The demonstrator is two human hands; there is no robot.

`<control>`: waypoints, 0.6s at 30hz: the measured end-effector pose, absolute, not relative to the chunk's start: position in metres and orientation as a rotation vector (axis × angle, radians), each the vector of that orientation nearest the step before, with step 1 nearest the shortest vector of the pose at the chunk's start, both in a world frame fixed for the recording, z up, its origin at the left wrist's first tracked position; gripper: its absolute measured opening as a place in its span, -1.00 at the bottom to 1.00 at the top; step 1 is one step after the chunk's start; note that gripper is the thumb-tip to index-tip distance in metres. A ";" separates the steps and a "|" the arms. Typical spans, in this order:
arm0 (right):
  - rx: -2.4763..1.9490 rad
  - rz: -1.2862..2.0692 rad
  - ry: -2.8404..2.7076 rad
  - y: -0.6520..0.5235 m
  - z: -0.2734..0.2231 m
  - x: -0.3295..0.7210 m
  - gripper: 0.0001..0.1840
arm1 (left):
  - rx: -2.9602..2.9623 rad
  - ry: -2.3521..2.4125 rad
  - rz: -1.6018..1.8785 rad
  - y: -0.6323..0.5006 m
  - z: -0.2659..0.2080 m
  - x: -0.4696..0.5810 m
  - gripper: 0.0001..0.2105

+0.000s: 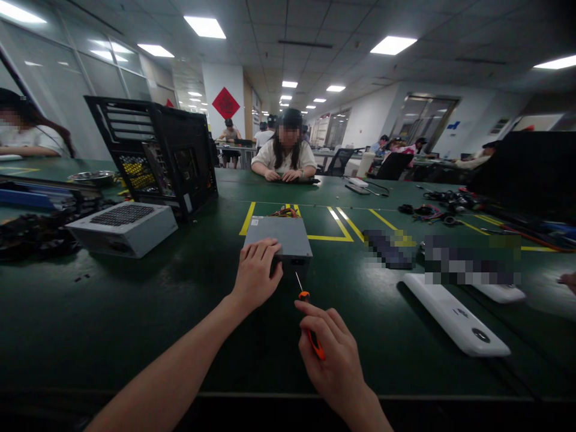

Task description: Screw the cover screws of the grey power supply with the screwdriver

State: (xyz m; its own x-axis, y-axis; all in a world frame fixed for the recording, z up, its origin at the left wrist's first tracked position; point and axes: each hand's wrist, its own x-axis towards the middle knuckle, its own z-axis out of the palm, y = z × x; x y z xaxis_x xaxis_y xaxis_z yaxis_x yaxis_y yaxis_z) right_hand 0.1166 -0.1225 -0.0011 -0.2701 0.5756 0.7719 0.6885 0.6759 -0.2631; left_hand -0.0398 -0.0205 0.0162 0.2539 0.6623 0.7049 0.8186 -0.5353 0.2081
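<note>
A grey computer power supply (288, 235) sits on the green table in front of me, its socket side facing me and a bundle of coloured wires (286, 211) behind it. My left hand (260, 270) grips its near left corner, fingers over the top and thumb down the near face. In my right hand (330, 345) is a screwdriver (304, 296) with an orange and black handle. Its thin shaft points up toward the near face, and the tip appears a little short of the casing. Part of the handle is hidden by my fingers.
To the left stand another power supply (123, 228) and an open black computer case (157, 153). A white device (456, 315) and blurred dark items lie at right, with cables (443, 204) beyond. Yellow tape (330, 238) marks the table. A person (285, 150) sits opposite.
</note>
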 end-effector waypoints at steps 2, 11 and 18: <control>-0.985 -0.140 -1.969 -0.122 -0.001 0.117 -0.81 | -2.316 -1.396 -1.144 -0.021 0.017 -0.040 -0.72; -0.966 -0.137 -1.969 -0.124 -0.001 0.121 -0.79 | -2.316 -1.391 -1.153 -0.020 0.016 -0.039 -0.72; -0.929 -0.102 -1.988 -0.127 -0.002 0.119 -0.79 | -2.327 -1.399 -1.129 -0.020 0.016 -0.039 -0.71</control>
State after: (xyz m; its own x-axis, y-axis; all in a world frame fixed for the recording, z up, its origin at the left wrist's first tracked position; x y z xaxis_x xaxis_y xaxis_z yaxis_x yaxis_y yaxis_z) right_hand 0.1194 -0.1275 -0.0023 -0.3020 0.5694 0.7646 0.6447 0.7128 -0.2762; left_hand -0.0393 -0.0201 0.0162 0.2600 0.6686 0.6967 0.8222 -0.5316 0.2033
